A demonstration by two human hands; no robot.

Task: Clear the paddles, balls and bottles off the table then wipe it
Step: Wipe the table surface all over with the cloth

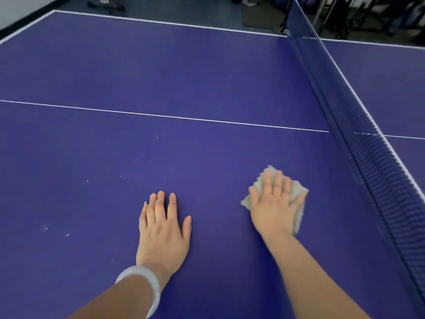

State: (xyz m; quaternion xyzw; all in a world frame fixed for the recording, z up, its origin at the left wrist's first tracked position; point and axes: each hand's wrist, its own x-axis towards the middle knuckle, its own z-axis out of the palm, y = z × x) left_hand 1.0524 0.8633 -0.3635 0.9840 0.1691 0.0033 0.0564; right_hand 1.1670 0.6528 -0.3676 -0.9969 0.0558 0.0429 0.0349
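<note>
The cloth (299,191) is a small pale grey rag, crumpled flat on the near right part of the blue counter (161,77), close to the net (358,143) but apart from it. It looks soft, limp and very light, so it will not keep a shape by itself and should slide easily over the smooth top. It is likely to bunch or roll at the edges if pushed from one side only. Pressing on its middle with a flat palm seems the right way to drive it, and a pinch at any loose corner would do for lifting. The right hand (274,210) lies spread on it, palm down, its fingers (277,183) straight and pressing rather than curled round the fabric. Ragged edges show beyond the fingertips and along the outer side of the hand. The left hand (163,231) rests flat on the bare counter just beside it, stretched out and holding nothing, with a pale bangle (147,278) on the wrist. No paddles, balls or bottles are in view, so I judge the wiping stage is in hand. A few white specks (46,228) lie to the left, and a white line (161,116) crosses farther out
</note>
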